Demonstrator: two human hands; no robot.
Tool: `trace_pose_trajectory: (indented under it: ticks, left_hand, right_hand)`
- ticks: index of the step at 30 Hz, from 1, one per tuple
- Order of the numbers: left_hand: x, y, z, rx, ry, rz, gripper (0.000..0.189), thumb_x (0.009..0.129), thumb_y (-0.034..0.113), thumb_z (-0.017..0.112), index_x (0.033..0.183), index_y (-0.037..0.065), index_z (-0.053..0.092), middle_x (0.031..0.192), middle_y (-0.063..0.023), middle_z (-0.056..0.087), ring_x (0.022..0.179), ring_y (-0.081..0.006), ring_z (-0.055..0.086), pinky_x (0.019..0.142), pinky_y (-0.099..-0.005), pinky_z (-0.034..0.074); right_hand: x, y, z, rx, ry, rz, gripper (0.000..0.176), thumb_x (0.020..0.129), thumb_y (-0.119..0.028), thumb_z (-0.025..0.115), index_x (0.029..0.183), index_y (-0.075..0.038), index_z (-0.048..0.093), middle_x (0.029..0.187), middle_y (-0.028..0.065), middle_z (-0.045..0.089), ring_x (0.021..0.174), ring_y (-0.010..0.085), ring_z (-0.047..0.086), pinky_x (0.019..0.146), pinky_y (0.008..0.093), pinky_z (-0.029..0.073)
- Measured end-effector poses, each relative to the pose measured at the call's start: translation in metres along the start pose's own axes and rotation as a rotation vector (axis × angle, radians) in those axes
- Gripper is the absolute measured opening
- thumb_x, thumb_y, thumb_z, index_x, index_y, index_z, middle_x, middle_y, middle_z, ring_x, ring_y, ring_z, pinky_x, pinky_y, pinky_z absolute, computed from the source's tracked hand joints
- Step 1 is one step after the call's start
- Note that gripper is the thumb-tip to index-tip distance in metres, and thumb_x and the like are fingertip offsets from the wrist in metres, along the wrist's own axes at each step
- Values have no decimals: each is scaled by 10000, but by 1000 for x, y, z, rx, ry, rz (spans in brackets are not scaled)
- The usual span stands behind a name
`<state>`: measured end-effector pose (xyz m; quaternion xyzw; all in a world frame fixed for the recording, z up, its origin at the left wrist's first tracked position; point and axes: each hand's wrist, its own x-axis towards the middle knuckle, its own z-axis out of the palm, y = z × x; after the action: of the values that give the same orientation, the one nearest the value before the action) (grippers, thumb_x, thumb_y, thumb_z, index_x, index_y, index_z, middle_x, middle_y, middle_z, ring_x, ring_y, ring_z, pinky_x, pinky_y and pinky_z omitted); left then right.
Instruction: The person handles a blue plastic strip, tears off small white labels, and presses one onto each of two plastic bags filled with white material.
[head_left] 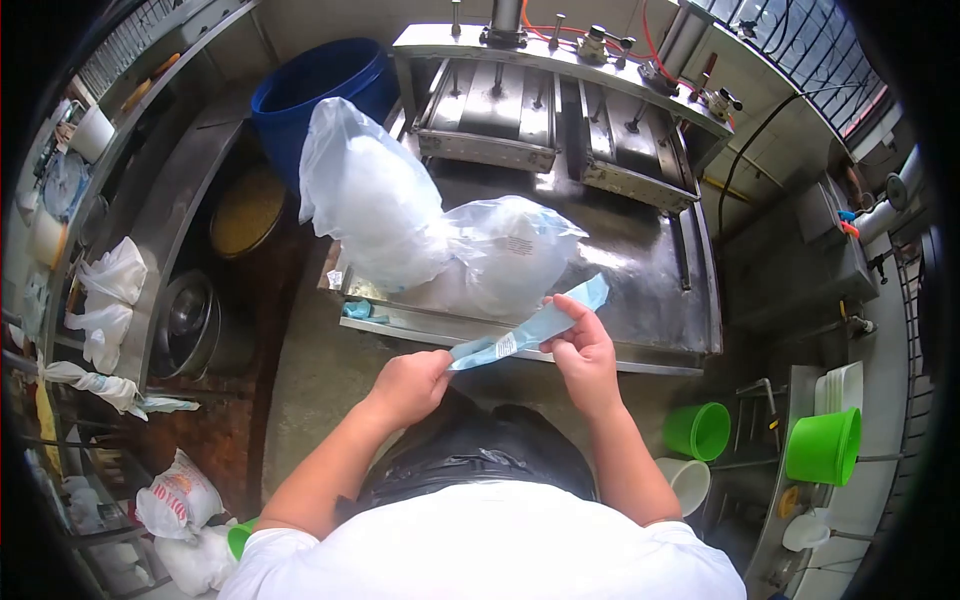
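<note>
A light-blue folded plastic strip [530, 327] with a small white printed label stretches between my two hands, in front of the metal table. My left hand [412, 385] is closed on its lower left end. Near its upper right part, my right hand [582, 350] pinches it between thumb and fingers. Just beyond the strip, a clear plastic bag [510, 255] with printed text sits on the table. A taller filled, whitish plastic bag [365, 190] stands beside it to the left. A crumpled blue scrap [360, 311] lies at the table's front left edge.
The steel table [640, 265] carries a press frame with two metal boxes [490, 145] at the back. A blue barrel [320, 85] stands at the back left. Shelving lines the left side. Green buckets [697, 432] and a white bucket [685, 485] are at the right.
</note>
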<state>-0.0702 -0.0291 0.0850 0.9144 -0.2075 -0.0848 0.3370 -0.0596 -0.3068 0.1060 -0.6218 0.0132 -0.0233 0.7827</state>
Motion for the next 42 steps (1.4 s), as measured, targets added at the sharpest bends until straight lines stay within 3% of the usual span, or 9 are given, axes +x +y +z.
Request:
trace_pose_trajectory:
  ticks: [3,8,12,15,17,21,28,38,42]
  left_hand:
    - [-6,-27,-2,16,63,57,140,941,106,635,1065,52,671,963,-205,716,930,-437,687,800,-521,553]
    - [-10,-52,-5,-69,291,178,226,930,72,669,1152,27,683,1005,-187,728,912,-378,707,820,-463,565]
    - [-9,-38,-25,-379,146,34,202,975,131,663,1146,25,682,998,-197,725,942,-392,704,837,-457,560]
    - [-2,-53,-34,-470,69,38,195,1013,197,666,1082,18,699,956,-185,721,900,-347,699,797,-428,542]
    - [-3,-62,-47,-539,-35,-121,205,1041,207,655,1016,8,698,862,-112,682,815,-203,636,761,-351,516]
    - [-7,-90,-66,-617,-162,-43,256,1061,248,637,958,16,670,787,-13,582,768,-120,528,726,-319,476]
    - [-15,-129,-97,-701,-195,-83,295,1064,274,637,908,25,663,791,51,559,765,-73,503,683,-284,437]
    - [-19,-111,-98,-807,-66,-223,218,1051,245,664,964,48,697,848,37,622,782,-71,548,705,-273,466]
    - [-24,-98,-85,-1092,-34,-301,196,1044,232,674,1002,45,712,863,30,645,790,-66,557,699,-274,471]
  right_hand:
    - [-4,13,8,-510,13,-173,373,950,47,605,1319,12,648,1088,97,720,848,116,670,800,288,562]
    - [-14,22,43,-647,112,-185,106,969,-73,725,1031,11,708,805,58,676,688,102,592,648,284,494]
    - [-16,26,71,-656,42,-111,185,979,-152,766,904,5,704,670,34,622,615,101,522,583,288,445]
    - [-13,23,81,-706,29,-84,219,996,-179,744,891,5,687,679,38,631,622,92,529,591,294,450]
    - [-11,20,84,-719,38,-66,239,1003,-193,735,878,2,681,678,35,632,624,91,534,593,296,452]
    - [-13,8,96,-643,28,72,273,1022,-225,713,860,-11,663,682,21,632,633,94,574,595,294,469]
    - [-4,-1,59,-465,128,139,282,1065,-245,682,869,-50,625,752,-10,623,638,70,611,574,248,507]
    - [28,19,75,-319,-158,239,264,1059,-234,683,885,-38,659,826,-12,666,781,70,629,709,246,509]
    - [25,34,96,-297,-363,361,261,1011,-209,751,1172,-8,713,1020,15,722,916,84,654,826,261,541]
